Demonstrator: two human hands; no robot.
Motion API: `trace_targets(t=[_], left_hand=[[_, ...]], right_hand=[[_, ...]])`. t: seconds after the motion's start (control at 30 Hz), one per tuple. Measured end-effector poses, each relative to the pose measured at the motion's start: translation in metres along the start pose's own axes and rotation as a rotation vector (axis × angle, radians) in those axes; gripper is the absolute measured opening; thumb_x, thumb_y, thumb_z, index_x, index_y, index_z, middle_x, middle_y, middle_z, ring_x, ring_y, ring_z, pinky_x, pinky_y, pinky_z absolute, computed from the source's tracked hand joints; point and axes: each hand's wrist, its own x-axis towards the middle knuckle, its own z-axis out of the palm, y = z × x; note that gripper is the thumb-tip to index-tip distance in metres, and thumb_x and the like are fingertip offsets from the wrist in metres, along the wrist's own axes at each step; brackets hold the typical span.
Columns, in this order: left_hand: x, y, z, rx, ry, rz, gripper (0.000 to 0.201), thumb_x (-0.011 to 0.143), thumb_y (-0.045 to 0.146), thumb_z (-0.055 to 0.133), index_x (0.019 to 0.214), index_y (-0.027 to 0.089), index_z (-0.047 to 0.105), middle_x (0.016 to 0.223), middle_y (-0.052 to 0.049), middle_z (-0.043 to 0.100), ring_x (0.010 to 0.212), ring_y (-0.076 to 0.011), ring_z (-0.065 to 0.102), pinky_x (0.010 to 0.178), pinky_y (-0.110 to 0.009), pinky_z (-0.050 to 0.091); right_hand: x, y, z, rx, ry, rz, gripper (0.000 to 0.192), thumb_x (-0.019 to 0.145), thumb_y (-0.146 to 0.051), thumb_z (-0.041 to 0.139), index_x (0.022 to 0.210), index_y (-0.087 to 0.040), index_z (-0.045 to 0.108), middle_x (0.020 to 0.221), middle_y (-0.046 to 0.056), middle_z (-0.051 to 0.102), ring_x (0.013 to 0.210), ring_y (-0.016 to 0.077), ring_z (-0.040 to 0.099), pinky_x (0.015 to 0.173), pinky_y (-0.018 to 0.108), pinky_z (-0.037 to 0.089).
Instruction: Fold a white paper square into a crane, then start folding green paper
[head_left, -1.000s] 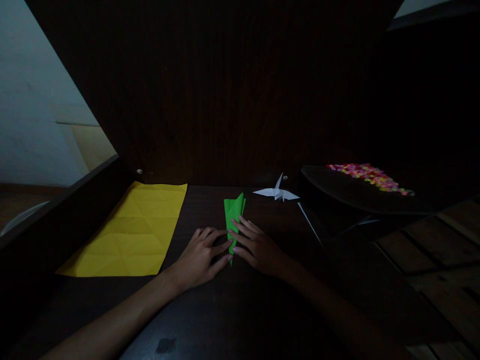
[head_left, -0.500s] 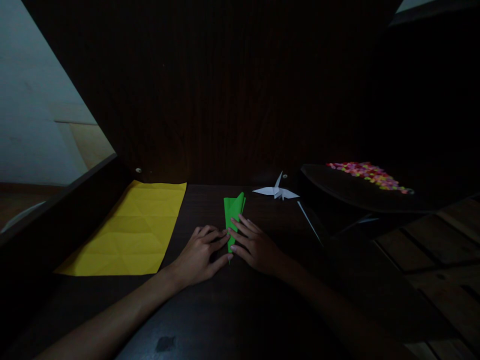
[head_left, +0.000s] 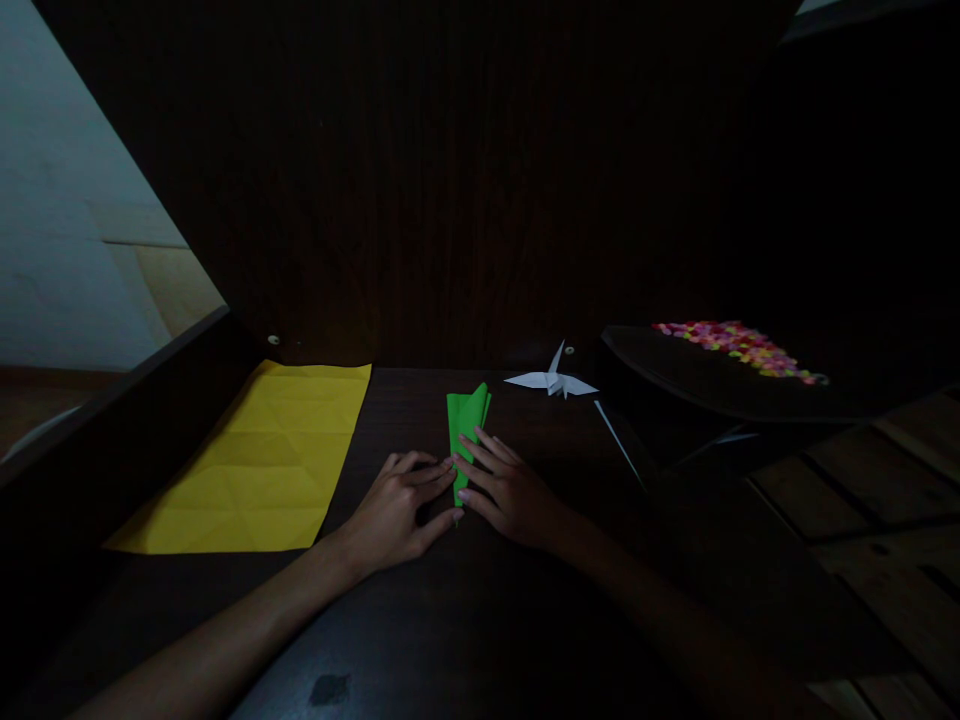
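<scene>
A piece of green paper (head_left: 463, 425), folded into a narrow, tapering shape, lies on the dark table with its point toward me. My left hand (head_left: 401, 508) rests at its left edge, fingers stretched out and slightly bent, the thumb by the lower tip. From the other side, my right hand (head_left: 508, 492) lies across the paper's right edge with spread fingers pressing on it. Both hands are open, and their fingertips cover part of the lower folds. Just beyond, to the right, sits a white origami crane (head_left: 553, 382).
A creased yellow paper sheet (head_left: 255, 465) lies at the left beside a raised dark side board (head_left: 112, 390). An upright dark panel (head_left: 450, 180) stands behind. On the right, a thin white strip (head_left: 619, 440) lies near a dark shelf (head_left: 675, 385) bearing small pink and yellow pieces (head_left: 739, 348).
Hardly anything differs: both hands and the green paper keep their places, and the view has shifted very slightly.
</scene>
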Motion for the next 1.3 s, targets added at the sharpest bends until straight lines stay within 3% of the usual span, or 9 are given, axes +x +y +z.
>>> trace_targets(t=[0.73,1.03,1.3], left_hand=[[-0.0010,0.0028,0.0012,0.073,0.028,0.022,0.034,0.089,0.039,0.061,0.119,0.024,0.068,0.128,-0.008,0.064,0.108,-0.0304,0.052,0.085,-0.049,0.045],[-0.0006,0.0041,0.0004,0.014,0.063,-0.044,0.027,0.092,0.034,0.057,0.113,0.027,0.072,0.112,-0.009,0.062,0.099,-0.0260,0.052,0.082,-0.043,0.044],[-0.0007,0.0045,-0.0028,-0.010,0.012,-0.054,0.031,0.088,0.037,0.061,0.116,0.027,0.070,0.117,-0.010,0.059,0.103,-0.0281,0.052,0.085,-0.046,0.044]], right_hand=[[-0.0011,-0.0009,-0.0015,0.018,-0.010,0.038,0.048,0.095,-0.036,0.053,0.138,-0.016,0.052,0.150,0.010,0.043,0.145,0.0343,0.021,0.112,0.055,0.035],[-0.0013,-0.0003,-0.0003,0.032,-0.002,0.030,0.047,0.095,-0.037,0.052,0.137,-0.016,0.053,0.150,0.009,0.043,0.145,0.0336,0.021,0.113,0.056,0.034],[-0.0015,-0.0022,-0.0033,0.039,-0.028,0.053,0.051,0.093,-0.040,0.055,0.138,-0.017,0.052,0.150,0.010,0.042,0.146,0.0344,0.019,0.112,0.057,0.034]])
